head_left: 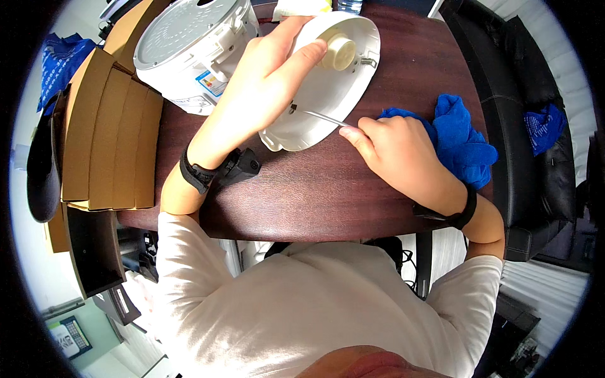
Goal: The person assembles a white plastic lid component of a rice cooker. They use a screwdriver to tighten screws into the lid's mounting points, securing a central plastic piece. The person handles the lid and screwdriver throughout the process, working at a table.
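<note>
My left hand [274, 72] grips a white oval plastic cover [315, 132], like an appliance lid or base, tilted up on the table. The thumb presses beside a cream round cap [341, 53] inside it; the other fingers are partly hidden. In my right hand [400, 148] is what looks like a screwdriver [328, 118], with only its thin metal shaft showing. Its tip points at a small metal clip [293, 108] in the cover; whether they touch I cannot tell. Another metal clip [369, 62] sits near the cover's right edge. Behind my left forearm stands a white rice cooker body [189, 57].
Crumpled blue cloth [463, 145] lies on the dark brown table [416, 63] behind my right hand. Cardboard boxes [113, 138] border the left side. A black sofa [517, 113] with a blue bag [546, 129] stands beyond the right edge. A clear bottle [350, 6] is at the back.
</note>
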A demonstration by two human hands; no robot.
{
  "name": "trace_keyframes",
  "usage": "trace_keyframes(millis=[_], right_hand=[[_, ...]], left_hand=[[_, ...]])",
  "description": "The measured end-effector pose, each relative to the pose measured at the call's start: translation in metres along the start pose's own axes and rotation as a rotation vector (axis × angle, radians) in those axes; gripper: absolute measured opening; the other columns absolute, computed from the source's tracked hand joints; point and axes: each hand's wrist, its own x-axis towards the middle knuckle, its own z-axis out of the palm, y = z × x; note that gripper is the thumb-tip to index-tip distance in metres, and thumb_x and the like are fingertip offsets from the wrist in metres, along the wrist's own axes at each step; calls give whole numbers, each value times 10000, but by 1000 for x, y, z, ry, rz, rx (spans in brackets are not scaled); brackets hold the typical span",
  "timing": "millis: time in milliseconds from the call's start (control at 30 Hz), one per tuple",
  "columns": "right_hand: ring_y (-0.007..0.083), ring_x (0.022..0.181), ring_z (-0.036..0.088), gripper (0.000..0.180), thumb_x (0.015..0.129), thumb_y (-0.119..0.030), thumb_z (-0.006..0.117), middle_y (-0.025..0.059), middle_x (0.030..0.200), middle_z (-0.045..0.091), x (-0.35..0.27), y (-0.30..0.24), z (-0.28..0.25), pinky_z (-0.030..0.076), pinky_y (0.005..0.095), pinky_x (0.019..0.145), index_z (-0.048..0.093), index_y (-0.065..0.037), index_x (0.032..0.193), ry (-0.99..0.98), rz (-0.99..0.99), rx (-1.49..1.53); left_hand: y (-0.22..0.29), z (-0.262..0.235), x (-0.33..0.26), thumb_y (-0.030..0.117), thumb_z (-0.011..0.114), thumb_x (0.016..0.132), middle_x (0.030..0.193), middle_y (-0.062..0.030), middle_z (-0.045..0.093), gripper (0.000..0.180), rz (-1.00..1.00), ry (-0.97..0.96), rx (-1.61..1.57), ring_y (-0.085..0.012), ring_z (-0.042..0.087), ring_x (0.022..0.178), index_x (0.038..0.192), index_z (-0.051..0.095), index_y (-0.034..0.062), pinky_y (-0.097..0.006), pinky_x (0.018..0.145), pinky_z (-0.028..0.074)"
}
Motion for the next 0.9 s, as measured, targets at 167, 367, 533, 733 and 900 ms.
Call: trace_keyframes(millis=[167,367,533,733,900], right_hand=[[321,436,574,389,912,-352,581,162,499,557,4,-3,0,466,394,434,638,-48,678,26,-14,-48],[317,436,575,388,916,-349,575,165,506,565,2,-4,-4,462,397,434,647,-46,685,3,-14,-45],[319,441,579,394,919,-345,571,169,515,570,4,-2,-2,464,404,435,657,-42,682,-10,11,-30],[316,446,585,419,928,-340,555,165,522,576,8,-7,-6,471,396,442,655,-38,657,-36,-8,-73],[309,450,590,424,927,-341,554,153,517,575,7,-5,-4,478,392,448,650,-46,638,-6,-28,-99]], left_hand=[[-3,-2,1,251,510,948,808,-151,672,343,-21,-10,9,-182,645,693,1166,558,-9,-313,629,485],[-2,-1,1,256,507,944,796,-140,665,340,-26,12,-7,-179,643,708,1149,563,-9,-308,632,481],[3,-5,1,263,474,966,1014,-95,645,359,-128,-66,15,-135,584,936,1206,547,6,-268,831,446],[8,-2,2,279,476,965,992,-89,640,363,-157,-27,27,-136,581,924,1195,557,10,-263,820,440],[9,1,2,278,471,967,988,-88,633,359,-145,11,67,-136,575,928,1187,561,9,-263,823,434]])
